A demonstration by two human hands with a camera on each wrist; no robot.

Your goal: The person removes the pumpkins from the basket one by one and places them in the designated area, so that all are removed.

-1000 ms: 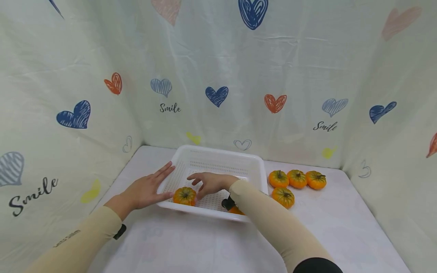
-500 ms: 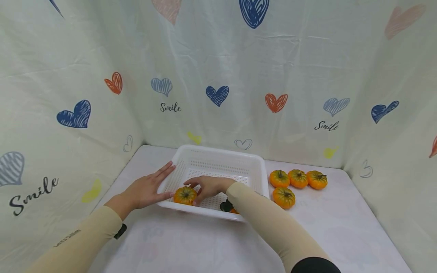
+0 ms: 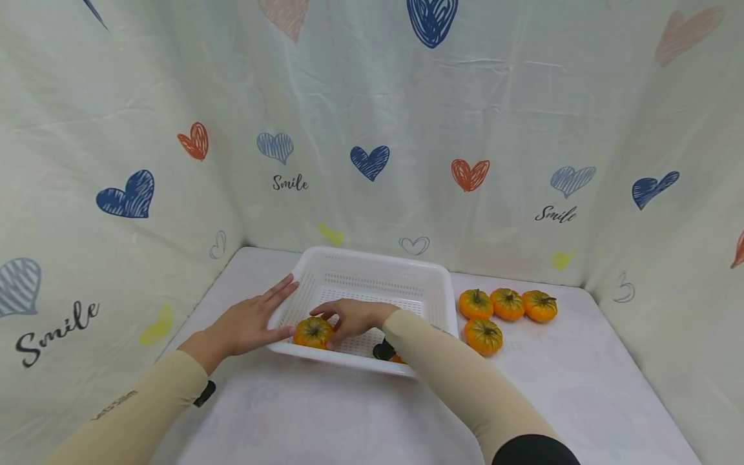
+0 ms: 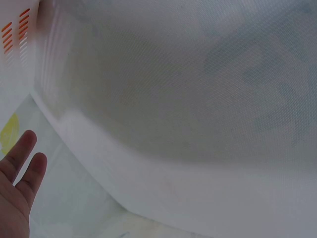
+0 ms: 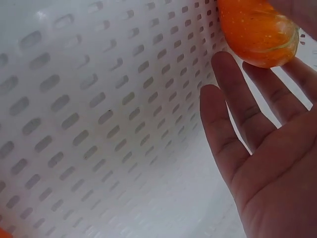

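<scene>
A white perforated plastic basket [image 3: 436, 284] stands on the table. In its near left corner sits a small orange and green pumpkin [image 3: 312, 332], which shows bright orange as a pumpkin [image 5: 257, 32] in the right wrist view. My right hand [image 3: 353, 318] reaches into the basket and grips this pumpkin between thumb and fingers. My left hand [image 3: 247, 325] rests on the basket's left rim, its fingers straight and spread; the left wrist view catches only two fingertips [image 4: 32, 173]. Partly hidden under the right forearm, another pumpkin [image 3: 398, 359] lies at the basket's near side.
Several small pumpkins [image 3: 483, 337] are grouped on the white table [image 3: 581, 381] to the right of the basket. A pale curtain [image 3: 372, 213] printed with hearts closes in the table at the back and sides.
My right hand has moved slightly left, and its fingers have closed round the pumpkin, which has shifted a little to the left. The left hand stays on the basket's rim.
</scene>
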